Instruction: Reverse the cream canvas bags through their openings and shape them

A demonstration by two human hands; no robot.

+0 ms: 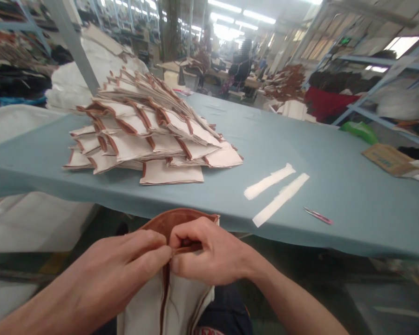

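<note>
A sewn tube of off-white cloth [185,298] with a brown suede-like inside, similar to a boot shaft, stands close to my body, its mouth facing up. A brown strip runs down its middle seam. My left hand [125,265] pinches the top of that seam from the left, fingertips pressed together. From the right, my right hand [209,253] has curled fingers and thumb closed on the brown edge, nearly touching the left fingertips. The exact grip point is hidden between the fingers. Beyond lies a big stack of similar off-white pieces [153,144] with brown edging.
A table [226,200] with a blue-grey cover spans the view ahead. Two white strips [281,200] and small pink-handled thread snips [318,216] lie on its right half. A cardboard piece [387,159] and a green bag [359,132] sit far right. A person [240,67] is in the background.
</note>
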